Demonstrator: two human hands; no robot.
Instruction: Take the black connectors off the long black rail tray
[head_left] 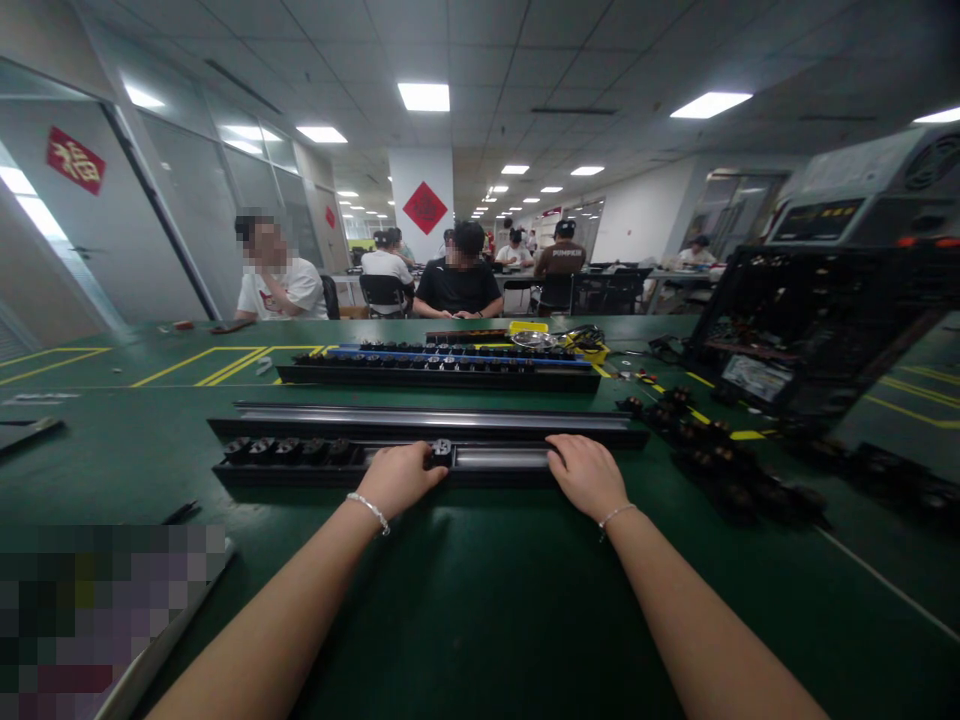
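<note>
A long black channel (pixel 495 478) with a silvery inside lies across the table in front of me. Several round-faced black socket modules (pixel 289 450) sit in a row in its left part. My left hand (pixel 397 478) is closed at the middle of the channel, thumb and fingers at a single socket module (pixel 442 452); part of that module is hidden by the hand. Toward the right end, my right hand (pixel 591 475) grips the channel, with its fingers curled over the far side. Right behind lies a second black channel (pixel 450 418), with no modules visible in it.
Farther back lies another channel filled with modules (pixel 442 372). Loose black modules (pixel 720 455) are scattered at right, near an opened computer case (pixel 795 330). Cables and a yellow item (pixel 529 327) lie behind. People sit beyond the green table (pixel 480 620).
</note>
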